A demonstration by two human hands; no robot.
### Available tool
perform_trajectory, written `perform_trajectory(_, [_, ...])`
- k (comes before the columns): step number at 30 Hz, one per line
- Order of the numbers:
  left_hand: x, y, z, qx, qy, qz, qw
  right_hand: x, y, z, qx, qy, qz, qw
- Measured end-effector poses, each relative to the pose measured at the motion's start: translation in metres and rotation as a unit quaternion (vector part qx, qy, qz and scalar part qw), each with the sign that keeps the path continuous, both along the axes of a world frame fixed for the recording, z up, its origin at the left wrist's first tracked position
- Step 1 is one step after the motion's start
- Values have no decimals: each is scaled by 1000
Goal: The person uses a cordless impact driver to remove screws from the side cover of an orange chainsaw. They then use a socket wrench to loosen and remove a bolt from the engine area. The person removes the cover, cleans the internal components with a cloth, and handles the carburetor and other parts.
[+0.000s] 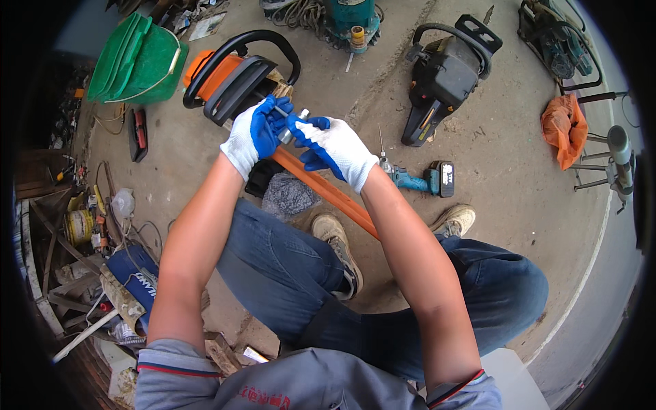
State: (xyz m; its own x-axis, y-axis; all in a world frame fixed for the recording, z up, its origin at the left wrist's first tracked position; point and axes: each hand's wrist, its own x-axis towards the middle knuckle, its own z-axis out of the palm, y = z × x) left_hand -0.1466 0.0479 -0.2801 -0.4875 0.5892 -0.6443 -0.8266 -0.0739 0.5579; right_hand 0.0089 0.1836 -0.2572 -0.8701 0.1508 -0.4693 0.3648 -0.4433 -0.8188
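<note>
My left hand (256, 128), in a white knit glove with a blue coated palm, grips the thin shaft of a silver metal combination wrench (285, 135). My right hand (335, 146), gloved the same way, has its fingers on the same wrench; part of the tool is hidden by the gloves. Just beyond my hands an orange and black chainsaw (221, 77) rests on a wood block (283, 91). A long orange bar cover (328, 190) runs from under my hands towards my right forearm.
A teal cordless impact driver (410, 180) lies right of my hands. Farther off are a black chainsaw (443, 77), a teal pump (353, 20) and a green bucket (154, 66). A grey bubble-wrap bundle (289, 195) lies by my shoe. Clutter fills the left side.
</note>
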Motion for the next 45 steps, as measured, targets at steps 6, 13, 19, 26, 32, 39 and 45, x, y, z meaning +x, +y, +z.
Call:
perform_trajectory(6, [3, -21, 32, -93, 65, -1, 994, -19, -26, -6, 531, 172, 39, 829])
perform_trajectory(13, [4, -3, 21, -151, 122, 12, 981, -8, 9, -37, 358, 276, -256, 854])
perform_trajectory(19, [17, 4, 30, -95, 123, -10, 988, -22, 25, -35, 194, 143, 37, 970])
perform_trajectory(26, [7, -9, 25, -140, 144, -6, 980, -6, 9, -49, 547, 353, 76, 755])
perform_trajectory(32, [4, 0, 22, -70, 102, -14, 992, 0, 23, -48, 448, 306, 159, 825])
perform_trajectory(39, [6, 2, 24, -30, 178, 6, 984, -8, 20, -48, 218, 185, 80, 955])
perform_trajectory(45, [7, 11, 21, -71, 181, 2, 981, -27, 19, -38, -163, 110, -13, 980])
